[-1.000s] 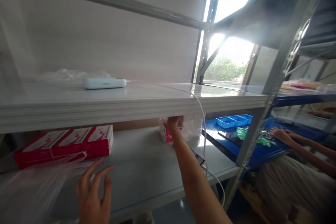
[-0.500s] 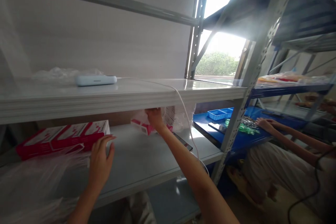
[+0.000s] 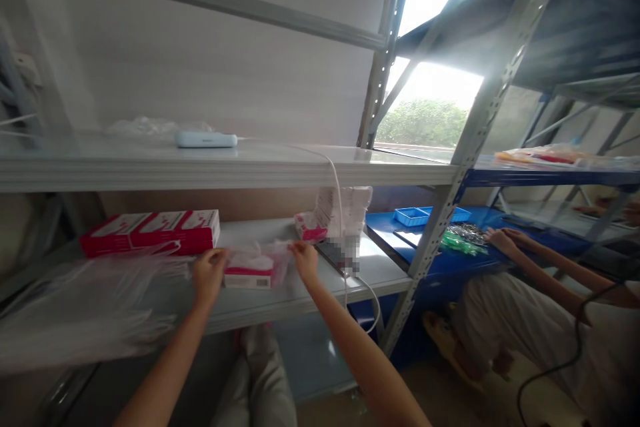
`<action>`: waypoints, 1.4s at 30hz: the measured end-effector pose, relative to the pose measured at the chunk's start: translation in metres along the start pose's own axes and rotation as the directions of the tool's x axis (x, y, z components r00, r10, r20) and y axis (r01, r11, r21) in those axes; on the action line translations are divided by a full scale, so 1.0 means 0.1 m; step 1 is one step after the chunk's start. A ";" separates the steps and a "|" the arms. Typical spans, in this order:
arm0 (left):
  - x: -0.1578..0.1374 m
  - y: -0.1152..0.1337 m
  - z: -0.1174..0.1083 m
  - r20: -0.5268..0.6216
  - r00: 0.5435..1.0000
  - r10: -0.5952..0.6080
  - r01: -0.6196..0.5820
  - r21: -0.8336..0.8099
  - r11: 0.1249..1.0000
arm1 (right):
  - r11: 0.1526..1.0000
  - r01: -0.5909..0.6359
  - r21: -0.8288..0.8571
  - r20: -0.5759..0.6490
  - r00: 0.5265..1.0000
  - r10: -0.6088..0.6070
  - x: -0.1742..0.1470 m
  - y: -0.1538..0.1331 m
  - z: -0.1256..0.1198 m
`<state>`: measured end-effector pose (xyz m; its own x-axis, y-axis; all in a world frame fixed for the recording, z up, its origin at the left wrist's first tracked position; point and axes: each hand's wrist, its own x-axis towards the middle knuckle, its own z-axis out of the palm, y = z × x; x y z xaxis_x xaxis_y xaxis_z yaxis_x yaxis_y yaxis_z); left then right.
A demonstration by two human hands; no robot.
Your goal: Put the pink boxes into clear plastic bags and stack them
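A red-and-white box point(image 3: 248, 277) sits near the front of the lower shelf, between my two hands. Thin clear plastic film point(image 3: 281, 257) spreads over and beside it; whether the box lies inside a bag, I cannot tell. My left hand point(image 3: 208, 275) is closed in a pinch on the film at the left of the box. On the right, my right hand point(image 3: 305, 263) pinches the film's other side. Behind my right hand stands another small red-and-white box point(image 3: 310, 225).
Red-and-white boxes point(image 3: 150, 232) stand bundled at left, with clear plastic bags point(image 3: 110, 307) before them. A white cable point(image 3: 338, 193) hangs past a dark flat device point(image 3: 330, 257). Above lies a pale blue device point(image 3: 207, 139). A co-worker's hands point(image 3: 503, 240) are at the blue table point(image 3: 540, 240).
My right hand has come forward from the back of the shelf, and a red-and-white box now sits in front. My left hand has moved right and closed on the film. The view has shifted.
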<state>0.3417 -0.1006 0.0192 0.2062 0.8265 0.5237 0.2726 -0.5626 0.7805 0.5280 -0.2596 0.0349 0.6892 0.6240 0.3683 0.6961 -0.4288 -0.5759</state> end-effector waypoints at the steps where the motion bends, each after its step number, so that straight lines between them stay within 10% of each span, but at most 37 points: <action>1: -0.02 -0.03 -0.04 -0.143 0.983 -0.112 0.105 -0.059 0.993 | 0.996 -0.090 0.026 -0.009 0.996 0.090 -0.02 0.07 -0.03; 3: -0.08 -0.02 -0.11 -0.413 0.892 -0.184 0.154 -0.104 0.983 | 0.982 -0.186 0.034 -0.091 0.978 0.189 -0.09 0.16 -0.04; 5: -0.17 0.12 -0.14 -0.512 0.858 0.023 -0.028 -0.002 1.000 | 0.991 -0.129 0.020 -0.239 0.962 0.130 -0.18 0.12 -0.04; 7: -0.25 0.31 -0.13 -0.262 0.876 0.404 -0.375 0.156 0.914 | 0.991 0.129 -0.033 -0.299 0.945 -0.133 -0.26 -0.02 -0.05; 9: -0.30 0.49 -0.10 0.214 0.726 0.654 -0.688 0.202 0.697 | 0.872 0.475 -0.119 -0.170 0.855 -0.489 -0.29 -0.21 -0.06; 12: -0.30 0.57 -0.09 0.636 0.528 0.562 -0.838 0.284 0.466 | 0.638 0.730 -0.243 0.133 0.677 -0.724 -0.23 -0.40 -0.07; 17: -0.25 0.40 -0.25 0.692 0.591 0.415 -0.804 0.463 0.373 | 0.574 0.709 -0.410 0.449 0.704 -0.550 -0.16 -0.38 -0.04; 21: -0.27 0.39 -0.32 0.685 0.566 0.459 -0.824 0.477 0.305 | 0.612 0.677 -0.409 0.451 0.732 -0.510 -0.23 -0.38 -0.06; 29: -0.39 0.51 -0.21 0.745 0.361 0.562 -0.908 0.144 0.393 | 0.665 0.745 -0.053 0.382 0.630 -0.676 -0.50 -0.39 -0.10; 32: -0.45 0.34 -0.27 0.759 0.394 0.518 -0.895 0.188 0.406 | 0.734 0.679 -0.006 0.441 0.661 -0.607 -0.60 -0.29 -0.09; 38: -0.46 0.00 -0.40 0.639 0.711 0.293 -0.685 0.537 0.493 | 0.848 0.430 -0.309 0.375 0.875 -0.307 -0.59 -0.12 -0.05; 42: -0.41 -0.10 -0.28 0.538 0.820 0.196 -0.546 0.632 0.550 | 0.918 0.167 -0.358 0.242 0.967 -0.082 -0.44 -0.07 0.02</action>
<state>0.3040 -0.1285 -0.0002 0.7277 0.5582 0.3987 0.6317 -0.7718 -0.0726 0.4919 -0.2831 0.0213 0.5608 0.7963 0.2266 0.8267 -0.5237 -0.2058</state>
